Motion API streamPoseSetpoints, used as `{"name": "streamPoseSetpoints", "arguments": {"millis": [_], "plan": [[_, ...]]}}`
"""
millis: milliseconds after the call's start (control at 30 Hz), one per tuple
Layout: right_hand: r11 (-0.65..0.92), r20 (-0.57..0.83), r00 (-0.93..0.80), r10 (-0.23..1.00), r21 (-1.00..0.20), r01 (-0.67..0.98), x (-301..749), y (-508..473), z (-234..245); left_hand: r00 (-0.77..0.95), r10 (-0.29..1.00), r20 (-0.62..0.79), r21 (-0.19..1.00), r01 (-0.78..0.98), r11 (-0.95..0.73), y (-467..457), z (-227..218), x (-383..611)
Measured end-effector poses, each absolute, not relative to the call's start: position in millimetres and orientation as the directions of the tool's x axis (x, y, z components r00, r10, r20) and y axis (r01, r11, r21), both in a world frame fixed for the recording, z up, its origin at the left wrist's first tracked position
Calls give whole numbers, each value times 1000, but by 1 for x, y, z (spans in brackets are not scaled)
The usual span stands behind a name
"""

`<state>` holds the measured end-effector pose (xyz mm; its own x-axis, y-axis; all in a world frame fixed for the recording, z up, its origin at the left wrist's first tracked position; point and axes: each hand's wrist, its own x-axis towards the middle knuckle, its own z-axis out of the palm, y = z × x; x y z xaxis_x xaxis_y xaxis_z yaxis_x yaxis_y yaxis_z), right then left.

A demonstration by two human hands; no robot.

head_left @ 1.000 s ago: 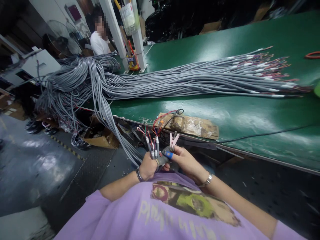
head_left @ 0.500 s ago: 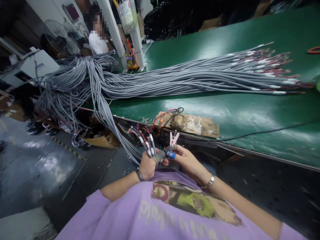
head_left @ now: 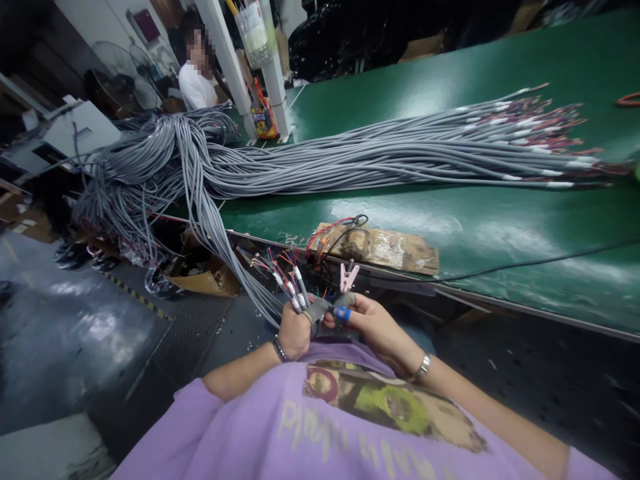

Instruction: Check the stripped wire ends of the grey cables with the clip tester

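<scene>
My left hand (head_left: 296, 330) is closed round several grey cables (head_left: 302, 290), whose white-wrapped ends and bare coloured wires stick up above the fist. Grey covering wraps its thumb. Close beside it, my right hand (head_left: 375, 328) has thumb and fingers pinched together, with blue tape round the thumb. Its fingertips meet the left thumb's tip, and whatever lies in the pinch is too small and hidden to name. Just above the right fingers, a pale pink clip (head_left: 349, 277) stands at the bench edge.
On the green bench (head_left: 500, 227) lies a long bundle of grey cables (head_left: 350, 160), heaped and hanging over at the left. A worn wooden board (head_left: 390, 250) with red and black leads sits at the near edge. A cardboard box (head_left: 210, 273) is below. A person (head_left: 196, 83) is behind.
The cable ends in my left hand have tipped slightly to the left. My right fingers have shifted a little and stay pinched against the left thumb.
</scene>
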<state>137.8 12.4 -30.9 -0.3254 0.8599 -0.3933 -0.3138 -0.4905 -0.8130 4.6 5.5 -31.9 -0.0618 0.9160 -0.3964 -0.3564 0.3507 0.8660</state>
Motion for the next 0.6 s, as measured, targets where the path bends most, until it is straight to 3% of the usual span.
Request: {"name": "streamPoseSetpoints", "arguments": {"millis": [233,433,600], "plan": [[-481,-333,-422,843,-817,-318,152,15,-44,-19,906,-422,850,-355,389,8,-15,1],[-483,-349,-338,874,-701,-524,162,38,-42,178,883,-434,800,-375,468,11,-8,-2],[-448,-217,-421,881,-673,-588,147,50,-35,226,864,-450,792,-346,503,15,-5,9]]}}
